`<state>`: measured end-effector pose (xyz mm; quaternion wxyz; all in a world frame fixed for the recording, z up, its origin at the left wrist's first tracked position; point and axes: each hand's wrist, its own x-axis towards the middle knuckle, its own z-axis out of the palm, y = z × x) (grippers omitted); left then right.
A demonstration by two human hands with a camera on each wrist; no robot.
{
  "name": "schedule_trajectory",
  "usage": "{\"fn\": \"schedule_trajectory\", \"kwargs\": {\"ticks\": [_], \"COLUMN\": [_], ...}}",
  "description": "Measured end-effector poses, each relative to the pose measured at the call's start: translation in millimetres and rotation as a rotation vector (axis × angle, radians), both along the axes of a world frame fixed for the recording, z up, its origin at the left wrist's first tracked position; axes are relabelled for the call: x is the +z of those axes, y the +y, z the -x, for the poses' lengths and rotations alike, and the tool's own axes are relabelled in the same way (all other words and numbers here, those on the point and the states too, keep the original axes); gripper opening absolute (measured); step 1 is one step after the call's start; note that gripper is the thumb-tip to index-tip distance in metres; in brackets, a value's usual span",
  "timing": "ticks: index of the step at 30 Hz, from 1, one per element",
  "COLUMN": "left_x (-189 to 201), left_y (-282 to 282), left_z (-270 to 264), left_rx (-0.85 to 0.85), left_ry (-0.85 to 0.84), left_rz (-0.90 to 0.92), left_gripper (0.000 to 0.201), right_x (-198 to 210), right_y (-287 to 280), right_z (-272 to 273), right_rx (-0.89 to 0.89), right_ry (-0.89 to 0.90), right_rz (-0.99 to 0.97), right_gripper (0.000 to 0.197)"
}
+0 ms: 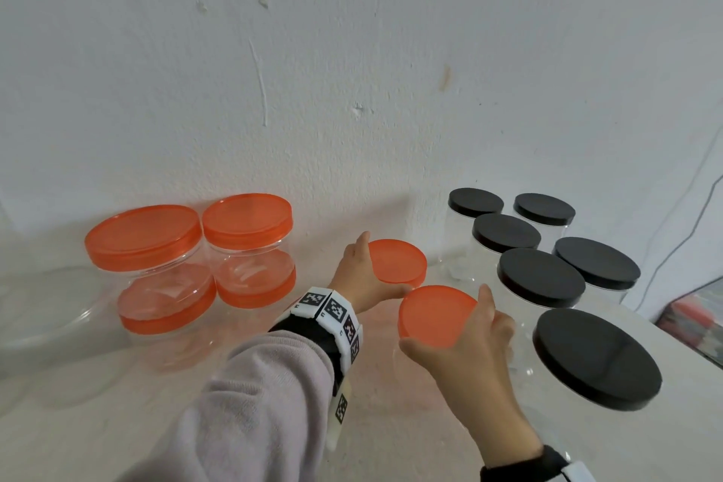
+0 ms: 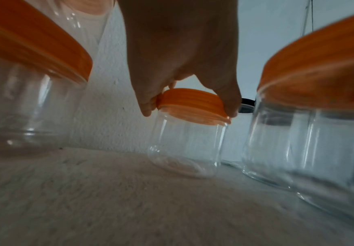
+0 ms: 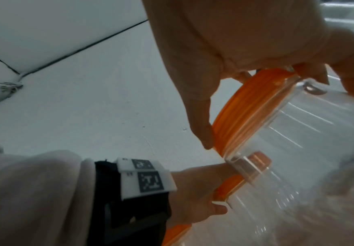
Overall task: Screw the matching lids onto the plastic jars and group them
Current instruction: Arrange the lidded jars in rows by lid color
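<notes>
Two clear plastic jars with orange lids stand side by side in the middle of the table. My left hand [image 1: 381,264] grips the orange lid [image 1: 403,258] of the farther jar [image 2: 186,149] from above, fingers [image 2: 146,106] curled round its rim [image 2: 190,104]. My right hand [image 1: 446,319] grips the orange lid [image 1: 430,309] of the nearer jar [image 3: 308,133], thumb [image 3: 203,133] on the ribbed edge [image 3: 247,114]. In the head view both jar bodies are mostly hidden under the lids and hands.
Orange-lidded jars [image 1: 144,237] stacked two high stand at the back left by the wall. Several black-lidded jars [image 1: 542,278] cluster at the right, the nearest [image 1: 596,358] beside my right hand. A clear open container [image 1: 47,321] sits at far left. The table edge [image 1: 680,340] runs at right.
</notes>
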<state>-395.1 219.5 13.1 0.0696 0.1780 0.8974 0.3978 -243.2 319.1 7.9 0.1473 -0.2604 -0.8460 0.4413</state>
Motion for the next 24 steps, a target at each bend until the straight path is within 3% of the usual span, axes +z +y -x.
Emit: {"fn": "schedule_trajectory", "kwargs": {"ticks": [3,7,10,18,24], "left_x": [-2.5,-8.8,-14.7,-21.3,-23.7], "left_y": [-3.1,-19.9,-31.3,-50.2,-65.2], "left_z": [-5.0,-13.9,-26.3,-57.2,-62.6], "left_rx": [0.056,0.173,0.24,0.291,0.284], "left_ry": [0.031,0.07,0.098,0.077,0.063], "left_rz": [-0.036,-0.083,-0.116,-0.172,-0.247], "left_gripper": [0.125,0.118,0.118,0.124,0.105], "right_x": [7.1,28.1,51.6,70.4,59.2], "right_y": [-4.2,-14.1,-20.4,-35.7,-34.7], "right_z": [-3.8,-2.7,15.1,77.2,89.8], "right_rx": [0.001,0.021,0.063,0.282,0.35], "right_ry": [0.066,0.3,0.443,0.269,0.245], "right_rz": [-0.047,-0.127,-0.078,0.007,0.07], "right_gripper": [0.121,0.115,0.114,0.111,0.125]}}
